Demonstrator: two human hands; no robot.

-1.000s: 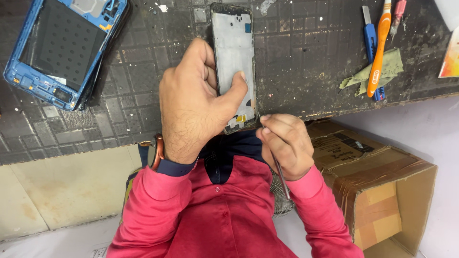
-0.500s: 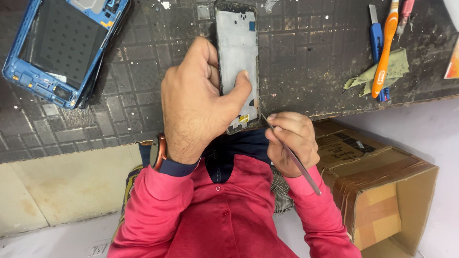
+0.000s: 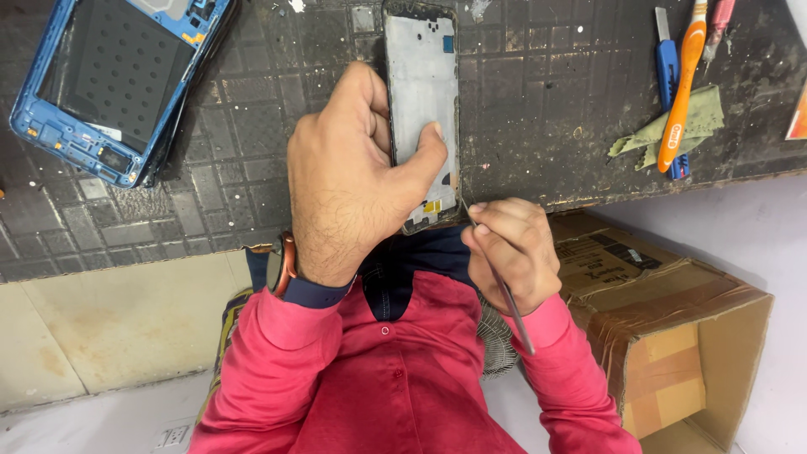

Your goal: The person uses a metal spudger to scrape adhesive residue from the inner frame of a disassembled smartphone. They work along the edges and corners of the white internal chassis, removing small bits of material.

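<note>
My left hand [image 3: 353, 176] grips a phone frame [image 3: 423, 92], grey inside with a black rim, lying lengthwise on the dark gridded mat [image 3: 538, 101]. The thumb presses on the frame's near end. My right hand [image 3: 511, 252] pinches a thin metal tool [image 3: 511, 307] like a pen, its tip touching the frame's near right corner at the mat's edge. Both arms wear red sleeves, and a watch sits on the left wrist.
A blue phone housing [image 3: 109, 80] lies at the mat's far left. At the right lie an orange toothbrush [image 3: 679, 84], a blue knife [image 3: 667, 59] and a green cloth [image 3: 672, 126]. An open cardboard box [image 3: 672, 328] stands below the bench.
The right hand has shifted slightly and tilted the thin tool, keeping its tip at the frame's near corner. The left hand stays on the frame.
</note>
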